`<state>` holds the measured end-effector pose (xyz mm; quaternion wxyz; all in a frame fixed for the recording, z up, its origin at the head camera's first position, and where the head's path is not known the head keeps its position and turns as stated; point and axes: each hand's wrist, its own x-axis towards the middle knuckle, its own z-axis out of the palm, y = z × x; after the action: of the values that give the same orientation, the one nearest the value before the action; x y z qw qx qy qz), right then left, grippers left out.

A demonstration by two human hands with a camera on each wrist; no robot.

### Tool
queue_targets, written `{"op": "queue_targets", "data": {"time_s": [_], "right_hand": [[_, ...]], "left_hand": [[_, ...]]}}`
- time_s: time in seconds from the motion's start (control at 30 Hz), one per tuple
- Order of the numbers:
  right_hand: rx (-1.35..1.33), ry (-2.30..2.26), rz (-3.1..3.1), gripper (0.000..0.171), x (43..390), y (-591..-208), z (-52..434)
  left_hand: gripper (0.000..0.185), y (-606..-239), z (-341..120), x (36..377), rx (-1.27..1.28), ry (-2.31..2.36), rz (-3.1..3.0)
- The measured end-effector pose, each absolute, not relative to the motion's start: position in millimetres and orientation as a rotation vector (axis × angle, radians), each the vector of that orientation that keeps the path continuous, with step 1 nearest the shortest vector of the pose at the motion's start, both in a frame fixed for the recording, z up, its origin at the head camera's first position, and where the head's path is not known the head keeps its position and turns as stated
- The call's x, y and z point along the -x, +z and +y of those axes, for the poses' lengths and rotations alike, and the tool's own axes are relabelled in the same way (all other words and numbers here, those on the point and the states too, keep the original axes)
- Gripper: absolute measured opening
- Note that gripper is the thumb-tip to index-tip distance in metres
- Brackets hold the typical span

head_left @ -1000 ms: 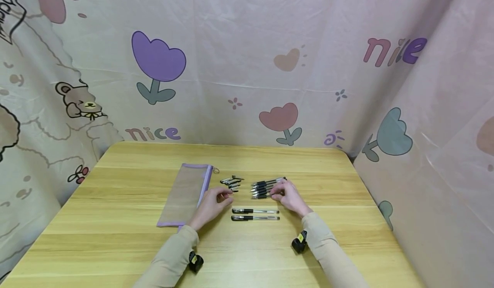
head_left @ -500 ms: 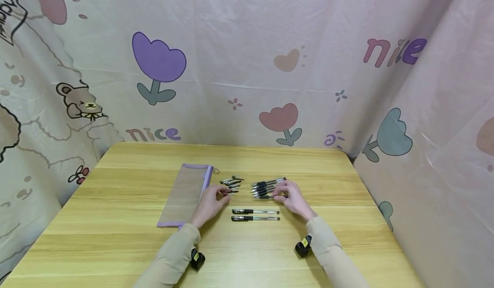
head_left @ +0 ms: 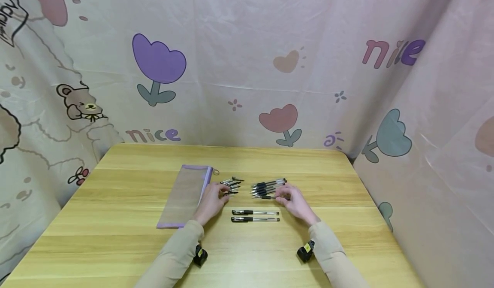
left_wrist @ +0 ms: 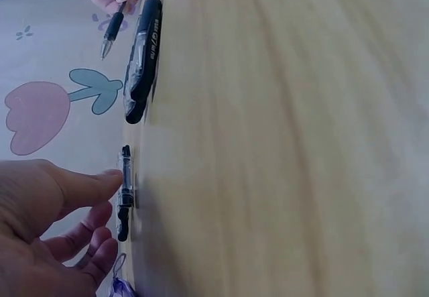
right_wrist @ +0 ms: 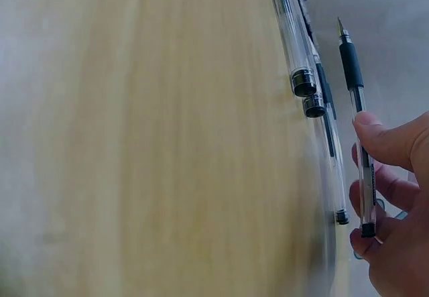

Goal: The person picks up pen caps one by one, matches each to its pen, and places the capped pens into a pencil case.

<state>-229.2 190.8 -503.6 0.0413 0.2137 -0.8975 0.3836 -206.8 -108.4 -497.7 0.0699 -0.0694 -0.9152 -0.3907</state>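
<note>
One uncapped gel pen [right_wrist: 355, 102] was pinched in right hand [head_left: 296, 202], just off desk [head_left: 115, 236] | light, stiff, slick barrel, best taken mid-barrel | left hand [head_left: 211, 200] fingers relaxed, touching loose pen cap [left_wrist: 124, 193]

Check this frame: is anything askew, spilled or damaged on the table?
Nothing stands out. The uncapped pens and the loose caps lie in small heaps; two capped pens lie parallel, nearer the person. The right hand holds an uncapped pen; the left hand touches a cap.
</note>
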Motion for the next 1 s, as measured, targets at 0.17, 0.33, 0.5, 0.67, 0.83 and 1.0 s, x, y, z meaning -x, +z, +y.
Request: {"op": "queue_targets", "data": {"time_s": [0.17, 0.33, 0.5, 0.67, 0.83, 1.0], "right_hand": [[-0.630, 1.210, -2.767, 0.010, 227.4, -504.4, 191.6], [-0.590, 1.263, -2.807, 0.011, 225.6, -503.1, 192.4], [-0.585, 1.286, -2.820, 0.011, 225.8, -502.3, 192.4], [-0.585, 1.314, -2.809, 0.010, 225.6, -501.7, 192.2], [-0.576, 1.346, -2.805, 0.011, 224.4, -500.5, 191.9], [-0.566, 1.344, -2.820, 0.012, 223.5, -499.4, 191.9]], "left_hand": [[0.020, -500.6, -108.3, 209.0, 0.220, -1.134, -2.759], [0.020, -501.7, -108.1, 211.3, 0.246, -1.109, -2.749], [0.018, -502.2, -107.5, 212.6, 0.271, -1.057, -2.733], [0.018, -502.2, -106.6, 212.7, 0.281, -1.040, -2.731], [0.019, -502.7, -106.0, 214.1, 0.301, -1.042, -2.703], [0.017, -503.4, -105.8, 214.2, 0.306, -1.028, -2.686]]}}
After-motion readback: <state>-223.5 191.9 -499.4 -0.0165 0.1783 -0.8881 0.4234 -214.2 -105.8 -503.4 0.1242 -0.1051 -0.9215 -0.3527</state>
